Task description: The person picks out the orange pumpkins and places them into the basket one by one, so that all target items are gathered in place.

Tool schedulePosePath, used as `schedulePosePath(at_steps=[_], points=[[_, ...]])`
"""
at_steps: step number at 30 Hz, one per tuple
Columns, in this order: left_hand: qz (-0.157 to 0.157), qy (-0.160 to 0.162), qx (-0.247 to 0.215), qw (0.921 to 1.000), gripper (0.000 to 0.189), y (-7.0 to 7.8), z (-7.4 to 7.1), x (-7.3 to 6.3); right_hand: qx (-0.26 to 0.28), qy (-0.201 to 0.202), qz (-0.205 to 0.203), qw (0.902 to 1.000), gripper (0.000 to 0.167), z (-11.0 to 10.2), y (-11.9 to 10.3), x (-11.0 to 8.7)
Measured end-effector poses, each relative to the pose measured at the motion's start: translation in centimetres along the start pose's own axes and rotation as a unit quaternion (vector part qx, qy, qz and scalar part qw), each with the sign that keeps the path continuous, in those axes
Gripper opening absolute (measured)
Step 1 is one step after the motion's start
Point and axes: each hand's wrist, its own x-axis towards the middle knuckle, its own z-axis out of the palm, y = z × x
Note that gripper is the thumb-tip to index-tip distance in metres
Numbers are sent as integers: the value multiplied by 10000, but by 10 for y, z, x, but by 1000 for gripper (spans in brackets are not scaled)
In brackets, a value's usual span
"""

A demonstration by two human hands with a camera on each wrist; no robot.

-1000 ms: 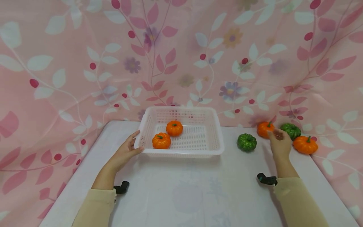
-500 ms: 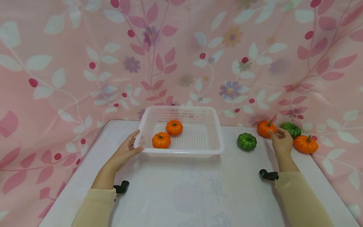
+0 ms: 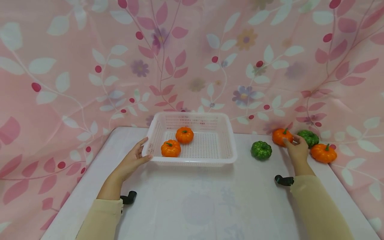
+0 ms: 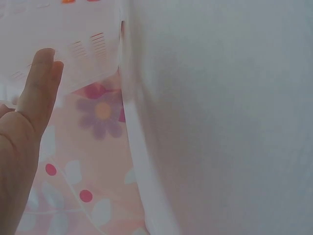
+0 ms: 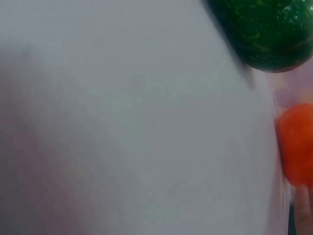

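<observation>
- A white cloth (image 3: 198, 203) is spreading across the lower frame, faintly showing bluish marks near bottom centre.
- Pink floral fabric (image 3: 192, 60) is filling the upper frame and both sides.
- At centre, a white basket (image 3: 192, 160) is holding two orange pumpkins (image 3: 171, 149); the left hand (image 3: 129, 163) is touching its left rim, fingers extended.
- At right, the right hand (image 3: 297, 151) is grasping a third pumpkin (image 3: 282, 137).

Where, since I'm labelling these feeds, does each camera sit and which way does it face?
Head: on the head, facing forward and down over the table; left grip, right grip and sleeves show.
Left wrist: worn there, facing the basket and table; left grip shows partly.
Right wrist: worn there, facing the table, a green pumpkin and an orange pumpkin; only fingers show.
Head and left wrist share the basket.
</observation>
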Motion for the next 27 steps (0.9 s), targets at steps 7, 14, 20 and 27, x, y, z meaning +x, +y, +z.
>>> schedulePosePath(at_steps=[7, 14, 20, 27], points=[[33, -5, 13, 10000, 86, -1, 0, 1, 38, -143, 11, 9999, 82, -2, 1, 2], [16, -3, -14, 10000, 86, -1, 2, 2, 15, -316, -95, 9995, 86, -3, 5, 5], [-63, 28, 81, 9999, 86, 1, 1, 0, 10, -542, -190, 9983, 88, -4, 4, 8], [-106, 25, 134, 9999, 86, 0, -1, -1, -19, -776, -245, 9967, 92, -2, 5, 16]])
